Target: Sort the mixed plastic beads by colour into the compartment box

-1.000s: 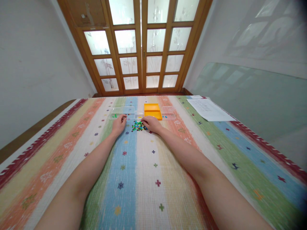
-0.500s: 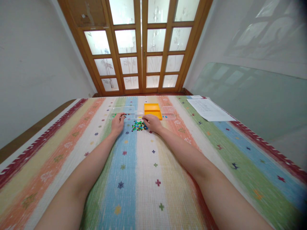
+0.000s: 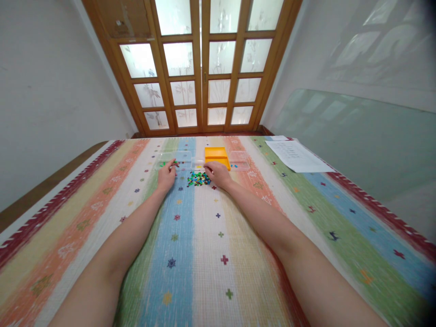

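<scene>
A pile of small mixed pieces, in green, blue, yellow, white and dark colours, lies on the cloth between my hands. My left hand is over the near edge of a clear plastic tray, its thumb and forefinger close together beside small dark red pieces. Green pieces show in that tray, left of the fingers. At the right side of the pile, my right hand has its fingers curled in a pinch, in front of a yellow box. Whatever either hand holds is too small to make out.
A clear tray with a few blue pieces sits right of the yellow box. Paper sheets lie at the table's far right. The striped tablecloth covers the table; glazed wooden doors stand beyond.
The fingertips of my left hand have shifted slightly, the forefinger now raised a little. My right hand has moved slightly to the right, its fingers still pinched.
</scene>
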Available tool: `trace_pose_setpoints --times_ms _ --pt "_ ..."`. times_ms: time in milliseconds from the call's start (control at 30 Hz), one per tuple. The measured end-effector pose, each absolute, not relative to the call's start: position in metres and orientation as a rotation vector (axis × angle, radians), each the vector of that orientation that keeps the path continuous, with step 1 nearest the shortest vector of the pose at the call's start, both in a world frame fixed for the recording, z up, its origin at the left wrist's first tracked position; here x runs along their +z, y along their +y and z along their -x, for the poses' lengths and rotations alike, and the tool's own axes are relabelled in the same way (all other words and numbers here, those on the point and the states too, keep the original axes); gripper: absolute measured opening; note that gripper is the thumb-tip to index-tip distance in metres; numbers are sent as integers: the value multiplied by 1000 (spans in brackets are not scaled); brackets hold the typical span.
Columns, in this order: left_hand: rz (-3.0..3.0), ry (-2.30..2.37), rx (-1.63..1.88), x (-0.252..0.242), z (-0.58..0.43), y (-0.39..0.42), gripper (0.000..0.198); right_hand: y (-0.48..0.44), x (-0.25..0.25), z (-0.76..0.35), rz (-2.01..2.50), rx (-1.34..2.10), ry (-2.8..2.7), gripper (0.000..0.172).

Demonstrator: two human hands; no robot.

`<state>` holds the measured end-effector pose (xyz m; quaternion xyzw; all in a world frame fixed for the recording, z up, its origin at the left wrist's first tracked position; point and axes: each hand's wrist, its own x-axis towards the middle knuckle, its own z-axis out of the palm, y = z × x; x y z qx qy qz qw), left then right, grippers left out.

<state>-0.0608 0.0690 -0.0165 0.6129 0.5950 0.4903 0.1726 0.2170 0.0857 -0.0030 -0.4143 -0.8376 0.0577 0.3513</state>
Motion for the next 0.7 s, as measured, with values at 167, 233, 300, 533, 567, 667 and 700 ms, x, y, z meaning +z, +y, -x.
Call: trace_pose_setpoints --times_ms 167,233,300,533,567,667,700 --pt "-1497 1729 1496 -22 71 78 57 85 -3 -217 1078 147 -2178 22" --pt "-1413 1731 1527 -24 76 82 60 86 -3 -216 1077 144 -2176 22" --pt "-1334 1695 1567 -25 81 85 65 87 -4 -216 1074 145 -2178 22" --pt "-1367 1498 1631 -18 77 82 76 87 -5 -217 1048 129 -2181 21" --pt "-1425 1499 1609 -18 75 81 72 87 -5 -217 1050 131 -2182 21" --pt "-1643 1554 1507 -15 68 74 55 86 -3 -217 1056 142 -2192 21" --pt "-1739 1577 1442 -13 65 72 47 85 -3 -217 1055 144 -2196 21"
